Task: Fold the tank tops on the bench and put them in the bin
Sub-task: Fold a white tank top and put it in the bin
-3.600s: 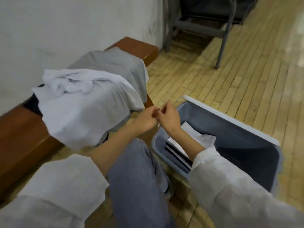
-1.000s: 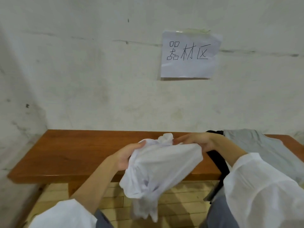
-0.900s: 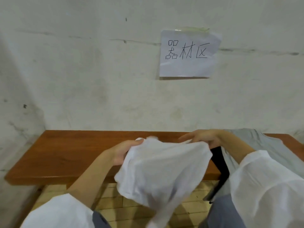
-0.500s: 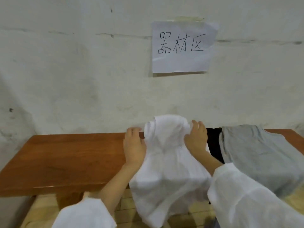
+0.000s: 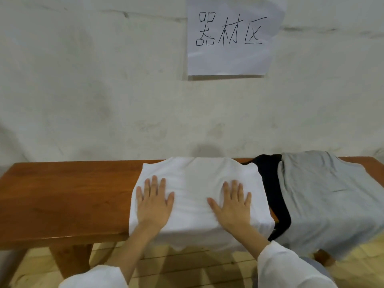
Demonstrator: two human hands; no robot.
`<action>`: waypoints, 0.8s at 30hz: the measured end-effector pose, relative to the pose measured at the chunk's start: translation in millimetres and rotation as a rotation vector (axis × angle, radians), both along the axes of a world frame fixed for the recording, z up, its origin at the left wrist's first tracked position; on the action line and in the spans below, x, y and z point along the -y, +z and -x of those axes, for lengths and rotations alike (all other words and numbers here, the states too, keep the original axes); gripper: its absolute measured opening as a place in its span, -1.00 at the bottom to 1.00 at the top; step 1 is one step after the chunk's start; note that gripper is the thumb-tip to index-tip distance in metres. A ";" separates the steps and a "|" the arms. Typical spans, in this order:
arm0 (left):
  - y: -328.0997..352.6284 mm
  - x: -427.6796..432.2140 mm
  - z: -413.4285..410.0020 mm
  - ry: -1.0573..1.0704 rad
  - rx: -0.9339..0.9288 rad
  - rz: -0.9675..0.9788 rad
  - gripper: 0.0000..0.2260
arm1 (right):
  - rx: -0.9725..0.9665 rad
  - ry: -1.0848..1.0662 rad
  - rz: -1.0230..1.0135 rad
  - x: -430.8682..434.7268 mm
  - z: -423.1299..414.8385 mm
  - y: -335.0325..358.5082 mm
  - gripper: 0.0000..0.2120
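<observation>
The white tank top (image 5: 193, 179) lies spread flat across the wooden bench (image 5: 62, 194). It is a soft, faintly rippled rectangle of plain cloth, and its far edge at twelve o'clock dips in a shallow curve between two raised corners, close to the wall (image 5: 104, 100). Its near edge at six o'clock spills over the front lip of the bench and hangs toward the plank floor (image 5: 187, 265). Small creases gather in the cloth around the hands. The left hand (image 5: 154, 201) lies palm down on the top's nine-o'clock half, fingers straight, a little spread and pointing toward twelve o'clock, gripping nothing; its little finger sits close to the cloth's left edge. The right hand (image 5: 231, 204) lies palm down in the same way on the three-o'clock half, fingers straight and thumb angled out toward nine o'clock. A band of bare white cloth lies between the two hands. Both wrists cross the hanging edge at six o'clock. At three o'clock of the white top, right against its edge, a black garment (image 5: 272, 183) drapes over the bench. A grey top (image 5: 324, 196) lies over that, farther toward three o'clock, its near part hanging off the front. On the wall at twelve o'clock hangs a paper sign (image 5: 230, 59) with handwritten characters.
</observation>
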State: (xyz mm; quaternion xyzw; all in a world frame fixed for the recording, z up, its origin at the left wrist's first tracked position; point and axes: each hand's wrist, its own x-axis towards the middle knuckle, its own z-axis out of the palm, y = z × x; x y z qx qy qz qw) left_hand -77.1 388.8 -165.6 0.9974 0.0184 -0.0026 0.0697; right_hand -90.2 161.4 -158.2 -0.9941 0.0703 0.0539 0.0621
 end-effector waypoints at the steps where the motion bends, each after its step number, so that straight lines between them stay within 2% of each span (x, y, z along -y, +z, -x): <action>1: 1.4 -4.9 -4.7 0.017 0.009 0.003 -0.24 | 0.017 0.007 -0.010 -5.2 -5.6 1.6 0.19; 3: 3.2 -13.8 -16.3 0.059 0.002 -0.003 -0.41 | 0.021 0.025 -0.032 -13.4 -23.6 1.4 0.11; 6: 5.8 -22.1 -35.7 0.082 -0.003 -0.009 -0.44 | 0.010 0.058 -0.016 -18.0 -51.3 1.4 -0.16; 8: 4.1 -24.2 -49.6 0.088 -0.004 -0.019 -0.44 | 0.016 0.073 -0.015 -17.6 -66.8 0.3 -0.22; 15: 6.3 -22.6 -56.7 0.083 0.021 -0.012 -0.46 | 0.145 -0.004 -0.044 -21.6 -62.6 -7.4 -0.10; 20: 6.5 -24.3 -31.5 0.048 0.024 0.004 -0.45 | 0.072 -0.043 -0.031 -26.8 -32.9 -7.4 -0.19; 24: 5.3 -29.4 -5.0 0.048 -0.005 0.006 -0.45 | 0.069 -0.067 -0.041 -31.9 -8.8 -5.0 -0.09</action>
